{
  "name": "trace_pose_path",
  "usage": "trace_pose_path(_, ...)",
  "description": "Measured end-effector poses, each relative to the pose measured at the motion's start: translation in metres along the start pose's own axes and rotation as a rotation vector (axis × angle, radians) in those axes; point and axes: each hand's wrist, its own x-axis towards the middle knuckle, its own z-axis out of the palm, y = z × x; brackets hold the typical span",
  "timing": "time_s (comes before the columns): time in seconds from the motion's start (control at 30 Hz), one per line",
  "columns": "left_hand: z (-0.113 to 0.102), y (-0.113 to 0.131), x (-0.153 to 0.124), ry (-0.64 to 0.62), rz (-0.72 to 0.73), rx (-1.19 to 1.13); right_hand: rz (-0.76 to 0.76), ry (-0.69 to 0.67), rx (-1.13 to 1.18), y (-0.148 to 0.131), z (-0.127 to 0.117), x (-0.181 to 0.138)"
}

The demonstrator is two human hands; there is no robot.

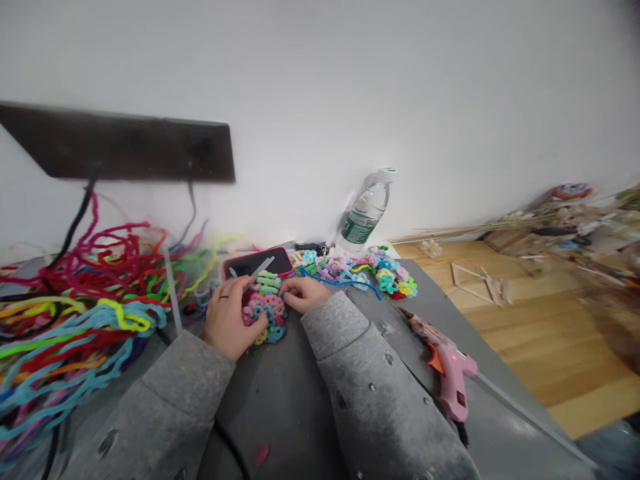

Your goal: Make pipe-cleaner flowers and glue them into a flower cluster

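My left hand rests on the grey table, fingers curled around a cluster of small pipe-cleaner flowers in pink, blue and yellow. A ring shows on one finger. My right hand sits just right of the cluster, fingers pinched on its upper edge near a blue pipe cleaner. Both arms wear grey sleeves. A grey glue stick lies across a pink-cased phone just behind the hands.
A big tangle of coloured pipe cleaners fills the left of the table. More finished flowers lie behind, by a tilted water bottle. A pink glue gun lies right. Wooden floor and clutter beyond.
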Motion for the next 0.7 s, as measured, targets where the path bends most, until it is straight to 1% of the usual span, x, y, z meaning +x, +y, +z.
trace_pose_path(0.4,-0.0001,0.0004,-0.0004,-0.02,-0.008,0.0,0.017,-0.008,-0.004,-0.0017,-0.0004,-0.0003)
trace_pose_path(0.7,-0.0029,0.0048,0.0001,0.018,0.016,0.007,-0.009,-0.002,-0.023,0.0027,0.0014,0.0013)
